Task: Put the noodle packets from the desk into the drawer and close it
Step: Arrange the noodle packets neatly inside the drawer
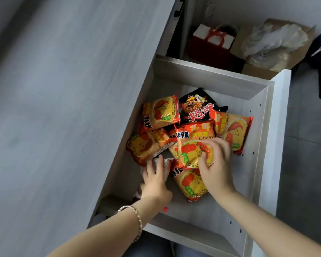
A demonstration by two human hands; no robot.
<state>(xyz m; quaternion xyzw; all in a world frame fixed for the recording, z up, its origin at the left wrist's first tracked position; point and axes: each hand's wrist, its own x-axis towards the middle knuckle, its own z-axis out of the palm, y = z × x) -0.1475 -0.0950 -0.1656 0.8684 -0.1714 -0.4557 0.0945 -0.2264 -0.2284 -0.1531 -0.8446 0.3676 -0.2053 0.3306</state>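
Soft, even daylight fills the scene, moderately bright, with no hard glare. The desk (54, 108) is evenly lit, darkening toward 10 o'clock. Inside the drawer (248, 164), faint, diffuse shadows are cast beneath the packets (193, 130) and under both forearms. The recess at 12 o'clock is dim. A mild sheen is seen on the packet wrappers. The right hand (217, 164) is smeared by motion blur at its fingers. Straight edges are bowed by wide-angle distortion toward the borders. Fine detail is softened by compression throughout.
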